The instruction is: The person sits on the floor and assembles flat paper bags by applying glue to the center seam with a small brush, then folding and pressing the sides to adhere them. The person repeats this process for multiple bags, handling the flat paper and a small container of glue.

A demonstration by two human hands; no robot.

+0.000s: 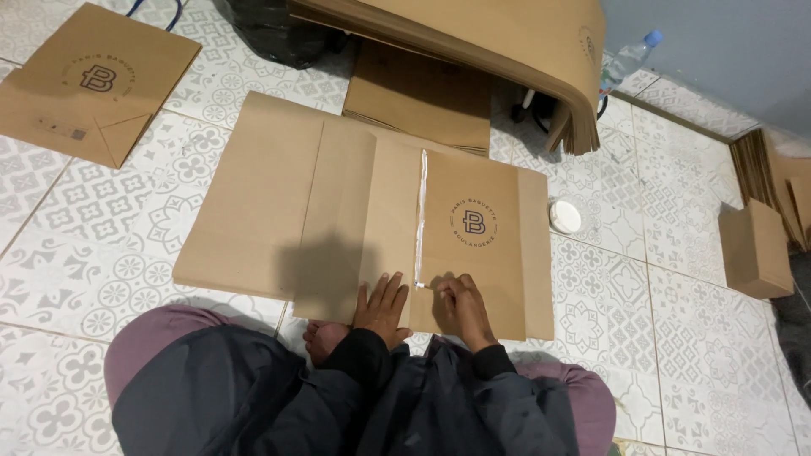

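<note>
The person sat on the patterned white tile floor (101,279) with a large flat sheet of brown kraft paper (279,203), printed with a round dark logo, spread in front of the knees. A narrow white strip (421,215), seemingly adhesive tape or its liner, ran up the middle of the sheet along a folded seam. The left hand (382,306) lay flat, fingers spread, pressing the paper just left of the strip's near end. The right hand (460,306) sat just right of it, fingers curled with the tips pinched close at the strip's end; whether that grip actually had the strip could not be told. A finished brown paper bag (93,80) lay well apart at far left, a thick stack of brown sheets (473,51) curved over behind, and a small white round lid (565,217) rested just beside the sheet's right edge.

The risk appeared to be the strip tearing or lifting crooked if pulled sideways, or the sheet sliding and the seam misaligning should the flat hand ease its pressure.
</note>
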